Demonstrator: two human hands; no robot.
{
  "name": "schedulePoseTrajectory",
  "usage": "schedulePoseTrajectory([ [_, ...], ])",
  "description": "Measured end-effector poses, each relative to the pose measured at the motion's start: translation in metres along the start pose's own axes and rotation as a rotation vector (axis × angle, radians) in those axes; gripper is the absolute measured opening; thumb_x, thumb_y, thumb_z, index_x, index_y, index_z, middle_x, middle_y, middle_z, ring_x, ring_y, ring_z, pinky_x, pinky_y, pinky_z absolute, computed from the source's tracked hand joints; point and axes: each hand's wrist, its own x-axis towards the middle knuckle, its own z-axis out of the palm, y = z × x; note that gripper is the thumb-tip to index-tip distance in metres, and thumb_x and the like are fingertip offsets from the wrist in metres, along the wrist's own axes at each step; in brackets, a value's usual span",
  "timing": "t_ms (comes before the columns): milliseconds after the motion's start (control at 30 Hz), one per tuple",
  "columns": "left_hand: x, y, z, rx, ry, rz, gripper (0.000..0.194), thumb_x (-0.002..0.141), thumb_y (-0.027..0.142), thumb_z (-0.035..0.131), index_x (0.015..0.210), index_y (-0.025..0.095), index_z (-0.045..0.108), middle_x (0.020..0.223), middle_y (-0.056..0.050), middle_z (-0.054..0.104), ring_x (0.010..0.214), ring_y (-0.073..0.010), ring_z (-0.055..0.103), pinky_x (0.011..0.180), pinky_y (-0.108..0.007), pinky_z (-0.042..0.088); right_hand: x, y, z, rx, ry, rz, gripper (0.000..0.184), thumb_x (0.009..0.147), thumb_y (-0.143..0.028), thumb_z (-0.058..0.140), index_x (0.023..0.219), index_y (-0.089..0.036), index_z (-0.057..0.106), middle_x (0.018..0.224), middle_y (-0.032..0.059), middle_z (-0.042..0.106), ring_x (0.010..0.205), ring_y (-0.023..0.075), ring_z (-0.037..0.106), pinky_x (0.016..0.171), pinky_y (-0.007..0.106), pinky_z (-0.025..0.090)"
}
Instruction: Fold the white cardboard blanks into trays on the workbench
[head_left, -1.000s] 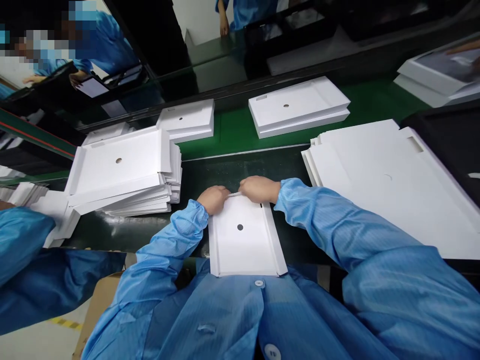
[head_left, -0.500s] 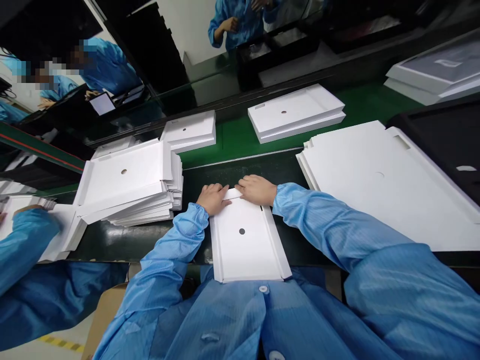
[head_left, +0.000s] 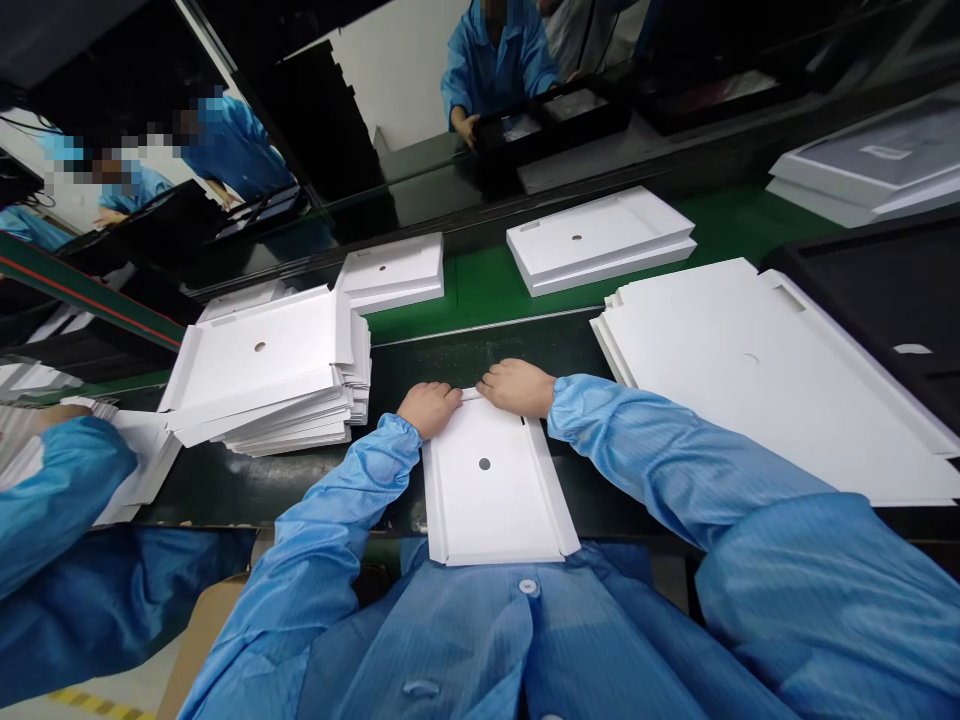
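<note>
A white cardboard tray [head_left: 491, 505] with a round hole in its floor lies in front of me, its near end against my smock. My left hand [head_left: 430, 409] grips the far left corner, fingers curled over the end flap. At the far right corner my right hand [head_left: 517, 387] is closed over the same folded edge. A short strip of that far wall shows between the two hands. The side walls of the tray slope up along its length. My fingertips are partly hidden behind the far edge.
To the left stands a stack of white trays [head_left: 259, 345]; to the right lie large flat white sheets [head_left: 697, 370] beside a black case [head_left: 874, 290]. White boxes [head_left: 600, 240] rest on the green belt [head_left: 480, 295]. A co-worker's sleeve [head_left: 67, 480] reaches in at left.
The far flap between my hands has folded inward and shows narrower. My left thumb, earlier visible on the flap, is now tucked in. A person across the belt has moved to a black tray.
</note>
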Motion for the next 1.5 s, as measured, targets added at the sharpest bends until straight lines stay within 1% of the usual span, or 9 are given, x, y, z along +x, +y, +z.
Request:
schedulePoseTrajectory([
  [167,-0.001,0.002,0.006,0.023,0.031,-0.003,0.037,0.104,0.03,0.037,0.127,0.015,0.063,0.114,-0.016,0.065,0.105,-0.0262,0.061,0.083,-0.04,0.047,0.001,-0.007,0.003,-0.015,0.027,-0.011,0.026,0.095,-0.009,0.046,0.101,-0.006,0.072,0.098,0.0172,0.07,0.093,0.0242,0.059,0.073,0.036,0.035],
  [333,0.002,0.006,0.003,0.113,-0.016,0.03,0.037,0.101,0.015,0.034,0.122,0.009,0.064,0.105,-0.016,0.065,0.098,-0.0252,0.062,0.083,-0.039,0.047,0.01,-0.007,-0.004,-0.081,-0.091,-0.053,0.026,0.092,-0.007,0.047,0.096,-0.005,0.073,0.098,0.0198,0.07,0.091,0.0247,0.06,0.07,0.035,0.037],
  [467,0.001,0.005,-0.005,0.136,-0.017,0.036,0.042,0.1,0.013,0.035,0.137,0.007,0.054,0.109,-0.017,0.066,0.099,-0.0258,0.063,0.083,-0.04,0.047,0.007,0.0,-0.015,-0.09,-0.088,-0.098,0.029,0.095,-0.009,0.043,0.099,-0.006,0.072,0.098,0.0185,0.071,0.093,0.0247,0.062,0.074,0.035,0.039],
  [567,0.0,0.003,-0.011,0.132,-0.015,0.041,0.046,0.1,0.014,0.037,0.144,0.01,0.048,0.112,-0.016,0.067,0.101,-0.026,0.063,0.083,-0.04,0.047,0.003,0.006,-0.018,-0.011,-0.085,-0.018,0.03,0.1,-0.021,0.046,0.109,-0.008,0.07,0.104,0.0174,0.071,0.098,0.0257,0.063,0.079,0.036,0.041],
  [700,0.002,0.003,-0.012,0.085,-0.045,0.055,0.044,0.099,0.014,0.041,0.141,0.015,0.051,0.112,-0.014,0.068,0.104,-0.024,0.064,0.086,-0.037,0.048,0.002,0.01,-0.011,0.204,-0.199,0.158,0.035,0.097,-0.039,0.058,0.123,-0.018,0.067,0.115,0.0114,0.07,0.108,0.0249,0.064,0.085,0.032,0.043],
  [800,0.002,0.0,-0.006,0.019,-0.044,0.024,0.043,0.1,0.019,0.044,0.142,0.018,0.051,0.116,-0.013,0.068,0.107,-0.0225,0.064,0.089,-0.036,0.049,0.003,0.012,-0.004,0.304,-0.182,0.232,0.029,0.096,-0.034,0.061,0.121,-0.021,0.068,0.119,0.0078,0.07,0.113,0.022,0.063,0.087,0.029,0.043],
  [967,0.001,-0.013,0.005,-0.08,0.026,-0.074,0.036,0.103,0.037,0.044,0.131,0.02,0.06,0.123,-0.01,0.067,0.111,-0.0213,0.063,0.094,-0.033,0.048,0.003,0.01,0.0,0.21,-0.142,0.182,0.025,0.1,-0.028,0.05,0.108,-0.018,0.072,0.11,0.0103,0.074,0.106,0.0224,0.066,0.082,0.03,0.044],
  [1200,0.001,-0.016,0.008,0.083,-0.001,0.082,0.041,0.102,0.02,0.04,0.139,0.012,0.054,0.109,-0.015,0.069,0.099,-0.023,0.066,0.081,-0.035,0.049,0.002,0.002,-0.002,0.025,-0.121,0.115,0.027,0.097,-0.014,0.045,0.108,-0.011,0.07,0.102,0.0159,0.074,0.095,0.0249,0.068,0.076,0.033,0.045],
  [1500,-0.001,-0.009,-0.01,0.084,-0.014,0.106,0.038,0.095,0.013,0.047,0.131,0.013,0.062,0.106,-0.014,0.072,0.096,-0.0222,0.067,0.08,-0.034,0.049,-0.004,-0.01,-0.014,-0.018,-0.124,0.08,0.028,0.096,-0.01,0.042,0.104,-0.007,0.069,0.097,0.0192,0.073,0.091,0.0246,0.068,0.074,0.034,0.043],
])
